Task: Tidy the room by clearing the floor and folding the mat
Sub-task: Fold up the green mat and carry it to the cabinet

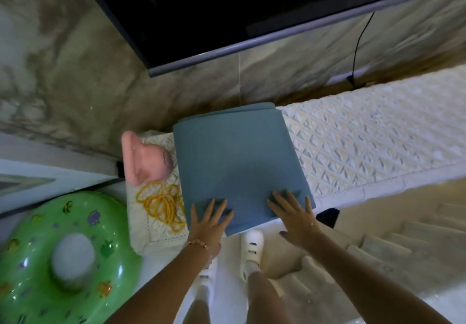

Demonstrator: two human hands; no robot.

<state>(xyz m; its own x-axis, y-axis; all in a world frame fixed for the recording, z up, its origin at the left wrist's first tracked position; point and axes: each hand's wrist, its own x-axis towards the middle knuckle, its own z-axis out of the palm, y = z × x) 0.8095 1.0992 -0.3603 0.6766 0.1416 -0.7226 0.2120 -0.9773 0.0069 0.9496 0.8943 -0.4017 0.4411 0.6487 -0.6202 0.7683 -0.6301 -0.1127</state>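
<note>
Blue folded mat (239, 162) pressed flat: left hand (209, 219) and right hand (295, 215) palm-down on its near edge, fingers spread, gripping nothing.
Mat lies on white quilted cover (365, 142), below dark TV (227, 8). Step: probably smoothing the finished fold; next, lift both hands off, then clear the rest. Count: 1 mat, 1 pink toy (146, 157), 1 tangle of yellow loops (164, 202), 1 green swim ring (63, 255).

Green swim ring (37, 212) cut off at L/btm edge (dark screen (201, 8) too, at top)
</note>
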